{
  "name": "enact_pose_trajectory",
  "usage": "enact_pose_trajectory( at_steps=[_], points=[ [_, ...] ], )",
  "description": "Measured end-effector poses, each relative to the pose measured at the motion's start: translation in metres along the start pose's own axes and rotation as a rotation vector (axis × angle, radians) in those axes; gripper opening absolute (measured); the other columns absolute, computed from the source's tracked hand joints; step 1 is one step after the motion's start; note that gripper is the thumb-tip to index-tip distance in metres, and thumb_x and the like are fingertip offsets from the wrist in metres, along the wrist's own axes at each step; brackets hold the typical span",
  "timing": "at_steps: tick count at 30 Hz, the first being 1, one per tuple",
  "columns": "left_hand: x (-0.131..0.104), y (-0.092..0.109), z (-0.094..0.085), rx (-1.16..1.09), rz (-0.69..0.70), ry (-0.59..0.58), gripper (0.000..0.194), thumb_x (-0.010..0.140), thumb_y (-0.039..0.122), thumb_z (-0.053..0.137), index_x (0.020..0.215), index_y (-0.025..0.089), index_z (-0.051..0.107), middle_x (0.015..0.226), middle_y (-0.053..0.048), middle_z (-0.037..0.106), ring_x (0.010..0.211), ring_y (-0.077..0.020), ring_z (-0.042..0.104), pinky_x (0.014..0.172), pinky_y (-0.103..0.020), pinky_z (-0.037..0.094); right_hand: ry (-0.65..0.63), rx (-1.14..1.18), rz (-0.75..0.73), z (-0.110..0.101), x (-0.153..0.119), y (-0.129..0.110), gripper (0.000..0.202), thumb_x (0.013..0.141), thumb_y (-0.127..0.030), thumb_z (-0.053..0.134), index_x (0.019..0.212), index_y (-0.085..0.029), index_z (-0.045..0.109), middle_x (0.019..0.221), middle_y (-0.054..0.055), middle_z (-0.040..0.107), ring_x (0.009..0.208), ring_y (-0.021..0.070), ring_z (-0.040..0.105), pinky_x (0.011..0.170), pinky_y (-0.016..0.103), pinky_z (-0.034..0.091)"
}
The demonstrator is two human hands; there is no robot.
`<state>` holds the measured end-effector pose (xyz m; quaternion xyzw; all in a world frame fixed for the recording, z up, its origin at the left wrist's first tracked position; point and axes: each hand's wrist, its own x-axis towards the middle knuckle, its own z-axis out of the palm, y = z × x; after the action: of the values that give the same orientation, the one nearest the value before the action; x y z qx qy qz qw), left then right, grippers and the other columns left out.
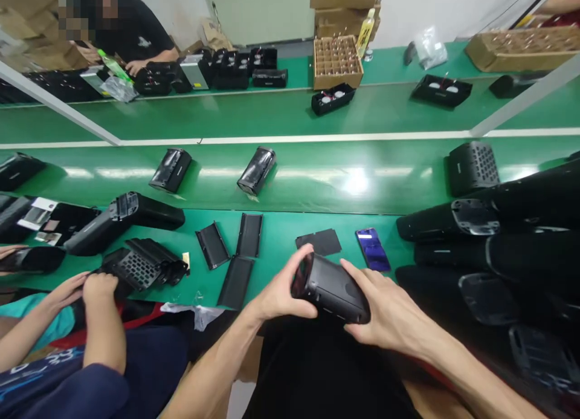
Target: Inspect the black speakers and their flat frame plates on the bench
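A black plastic housing (333,286) with rounded ends is held above my lap at the bench's near edge. My left hand (290,289) grips its left end, thumb below and fingers over the top. My right hand (376,301) wraps round its right end. Just behind it on the green bench lies a flat black sheet (321,242). A phone (372,248) with a blue screen lies to the right of that. Black curved panels (236,281) rest on the bench to the left.
Large black housings (512,256) crowd the right side. On the green conveyor (317,177) beyond sit two glossy black units (257,170). A co-worker's hands (97,286) handle a black part with a grille at left. Another person works across the line, near a partitioned carton (338,59).
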<state>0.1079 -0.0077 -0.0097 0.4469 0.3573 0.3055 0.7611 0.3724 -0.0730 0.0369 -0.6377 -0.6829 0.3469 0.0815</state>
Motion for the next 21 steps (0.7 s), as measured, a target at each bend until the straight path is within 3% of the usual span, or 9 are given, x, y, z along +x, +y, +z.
enact_pose_trajectory(
  at_steps=[2, 4, 7, 10, 14, 21],
  points=[
    [-0.01, -0.002, 0.004, 0.125, -0.076, -0.023, 0.107, 0.059, 0.041, 0.098, 0.154, 0.029, 0.049, 0.151, -0.013, 0.051, 0.135, -0.0399, 0.051, 0.117, -0.049, 0.037, -0.1, 0.016, 0.03, 0.005, -0.008, 0.005, 0.109, 0.061, -0.038, 0.086, 0.161, -0.026, 0.045, 0.123, 0.017, 0.072, 0.105, 0.0449, 0.069, 0.092, 0.061, 0.054],
    [-0.02, -0.013, 0.006, 0.105, -0.116, 0.007, 0.102, 0.065, 0.042, 0.093, 0.154, 0.027, 0.046, 0.137, -0.013, 0.059, 0.121, -0.0367, 0.059, 0.108, -0.048, 0.044, -0.134, 0.144, 0.057, 0.01, -0.018, 0.017, 0.108, 0.064, -0.043, 0.088, 0.162, -0.031, 0.043, 0.14, 0.015, 0.066, 0.121, 0.0457, 0.065, 0.101, 0.059, 0.051],
    [-0.033, -0.031, 0.001, 0.011, -0.099, 0.055, 0.103, 0.064, 0.045, 0.092, 0.152, 0.026, 0.041, 0.127, -0.011, 0.061, 0.112, -0.0333, 0.06, 0.1, -0.044, 0.047, -0.081, 0.418, 0.149, 0.021, -0.037, 0.043, 0.099, 0.074, -0.051, 0.083, 0.162, -0.034, 0.04, 0.159, 0.011, 0.052, 0.14, 0.0417, 0.054, 0.112, 0.054, 0.046],
    [-0.038, -0.039, -0.007, 0.027, -0.096, 0.027, 0.102, 0.067, 0.046, 0.09, 0.152, 0.027, 0.039, 0.136, -0.012, 0.055, 0.12, -0.0345, 0.056, 0.104, -0.044, 0.043, 0.006, 0.659, 0.251, 0.039, -0.054, 0.061, 0.086, 0.078, -0.061, 0.077, 0.152, -0.028, 0.047, 0.155, 0.015, 0.054, 0.137, 0.0393, 0.056, 0.11, 0.049, 0.048],
    [-0.038, -0.037, -0.012, 0.01, -0.106, 0.002, 0.098, 0.075, 0.052, 0.082, 0.158, 0.03, 0.035, 0.155, -0.012, 0.042, 0.136, -0.0382, 0.046, 0.112, -0.045, 0.038, 0.116, 0.747, 0.282, 0.059, -0.067, 0.058, 0.093, 0.075, -0.066, 0.078, 0.152, -0.029, 0.04, 0.159, 0.015, 0.047, 0.144, 0.0387, 0.048, 0.113, 0.049, 0.043],
    [-0.038, -0.043, -0.004, 0.163, -0.067, 0.1, 0.082, 0.08, 0.058, 0.074, 0.15, 0.024, 0.048, 0.148, -0.011, 0.051, 0.125, -0.0356, 0.053, 0.105, -0.042, 0.043, 0.209, 0.768, 0.349, 0.067, -0.073, 0.039, 0.076, 0.08, -0.061, 0.077, 0.143, -0.03, 0.048, 0.149, 0.011, 0.054, 0.131, 0.0362, 0.056, 0.107, 0.044, 0.046]
  ],
)
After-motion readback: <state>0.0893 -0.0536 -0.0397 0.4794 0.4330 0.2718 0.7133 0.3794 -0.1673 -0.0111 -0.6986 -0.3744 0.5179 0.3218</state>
